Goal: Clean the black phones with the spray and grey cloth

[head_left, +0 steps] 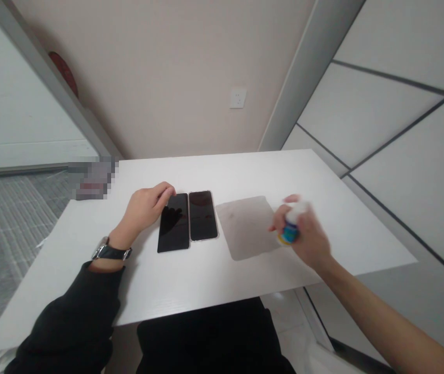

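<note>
My left hand (149, 205), fingers curled together, rests on the table at the upper left edge of a larger black-screened phone or small tablet (174, 231). Nothing shows between those fingers. Just right of that device lies a smaller black phone (203, 217) with a pale edge, screen up. My right hand (310, 231) is wrapped round a small bottle (290, 232) with a white top, a blue-green label and a yellow lower edge. Both hand and bottle are blurred by motion. They are over the right edge of a thin grey cloth (245, 226) spread flat beside the phones.
These things lie on a white table (190, 280), with a pale wall and a socket (238, 97) behind it. White panels (408, 156) stand along the right. A blurred-out object (95, 179) is by the table's far left corner. My dark-clothed lap is below the front edge.
</note>
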A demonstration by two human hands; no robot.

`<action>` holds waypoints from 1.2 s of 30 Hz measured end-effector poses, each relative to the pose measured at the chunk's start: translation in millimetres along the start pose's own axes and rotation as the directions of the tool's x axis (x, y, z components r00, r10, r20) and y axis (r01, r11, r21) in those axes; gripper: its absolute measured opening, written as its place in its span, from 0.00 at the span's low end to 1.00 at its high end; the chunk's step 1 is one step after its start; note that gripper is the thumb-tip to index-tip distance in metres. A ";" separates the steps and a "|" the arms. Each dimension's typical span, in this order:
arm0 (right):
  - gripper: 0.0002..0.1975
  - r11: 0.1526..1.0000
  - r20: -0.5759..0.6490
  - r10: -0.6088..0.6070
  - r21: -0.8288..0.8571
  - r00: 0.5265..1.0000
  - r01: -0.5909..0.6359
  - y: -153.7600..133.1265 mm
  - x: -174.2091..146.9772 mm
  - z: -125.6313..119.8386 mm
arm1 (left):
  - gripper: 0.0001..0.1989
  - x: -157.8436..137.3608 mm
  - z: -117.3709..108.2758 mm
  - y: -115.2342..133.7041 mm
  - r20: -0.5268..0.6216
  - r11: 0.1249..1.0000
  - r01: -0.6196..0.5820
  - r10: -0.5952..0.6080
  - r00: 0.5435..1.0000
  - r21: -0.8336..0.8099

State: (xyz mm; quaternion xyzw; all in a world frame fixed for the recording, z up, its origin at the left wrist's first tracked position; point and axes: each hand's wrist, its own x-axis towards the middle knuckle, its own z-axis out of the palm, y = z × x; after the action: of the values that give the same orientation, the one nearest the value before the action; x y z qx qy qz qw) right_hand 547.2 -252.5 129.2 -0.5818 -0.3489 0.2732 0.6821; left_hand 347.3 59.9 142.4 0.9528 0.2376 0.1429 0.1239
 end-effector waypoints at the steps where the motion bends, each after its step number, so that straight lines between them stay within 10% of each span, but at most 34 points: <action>1: 0.21 0.999 0.022 0.021 0.024 1.000 -0.022 0.3 -0.4 1.6 | 0.21 0.0 0.0 -0.1 0.002 1.000 0.001 -0.001 1.000 0.000; 13: 0.33 0.918 0.272 0.235 0.254 0.933 -0.305 11.0 -3.3 26.4 | 0.21 -0.8 -0.5 -5.0 0.006 1.000 -0.027 0.027 1.000 0.014; 18: 0.36 0.990 0.300 0.122 -0.109 0.946 -0.093 7.1 8.6 10.6 | 0.22 -0.4 -0.6 -5.1 0.014 0.999 -0.017 0.017 1.000 0.034; 23: 0.29 0.712 0.191 0.053 -0.696 0.980 0.097 7.4 35.8 -26.5 | 0.22 0.1 -1.2 -2.7 0.025 0.999 -0.024 0.023 0.999 0.037; 36: 0.24 0.179 0.250 0.179 -0.959 0.952 0.218 9.9 55.4 -28.8 | 0.22 0.6 -1.6 -3.5 0.029 0.996 -0.021 0.019 0.999 0.091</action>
State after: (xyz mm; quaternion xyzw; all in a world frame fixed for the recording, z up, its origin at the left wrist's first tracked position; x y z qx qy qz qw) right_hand 604.1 -225.0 126.0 -0.8275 -0.5506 0.0632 0.0897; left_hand 345.9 63.5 143.0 0.9617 0.2326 0.1199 0.0819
